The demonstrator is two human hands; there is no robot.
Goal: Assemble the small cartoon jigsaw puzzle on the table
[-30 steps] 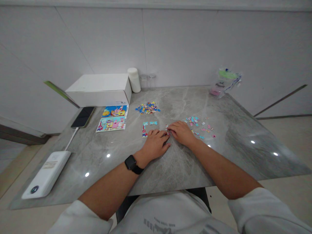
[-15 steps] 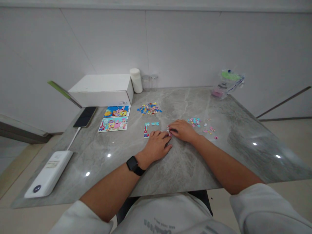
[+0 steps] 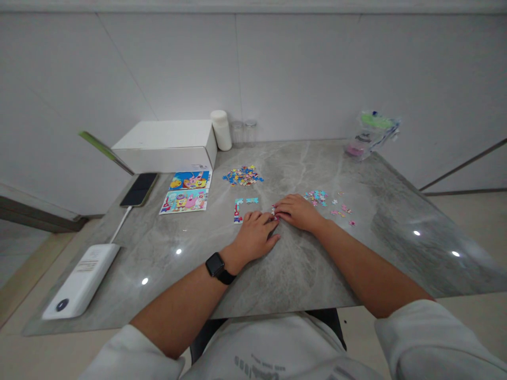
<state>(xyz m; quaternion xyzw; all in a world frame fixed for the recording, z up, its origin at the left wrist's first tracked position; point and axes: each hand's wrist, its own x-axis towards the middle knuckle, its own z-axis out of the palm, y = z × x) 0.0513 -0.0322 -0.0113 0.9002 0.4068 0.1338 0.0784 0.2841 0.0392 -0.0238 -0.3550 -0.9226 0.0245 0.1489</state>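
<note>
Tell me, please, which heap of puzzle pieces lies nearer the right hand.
The pale blue and pink heap, just beyond the right hand; the deeper blue and yellow heap lies farther back, to the left.

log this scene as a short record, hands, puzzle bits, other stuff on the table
left hand: palm down, fingertips close to small puzzle pieces, black watch on wrist
right hand: fingertips at the same pieces, grip unclear
puzzle section: just beyond left hand
loose pieces: colourful pile further back, smaller pile beyond right hand
cards: two picture cards, by white box
left side: phone, cable, power bank
back: white bottle, plastic bag
</note>
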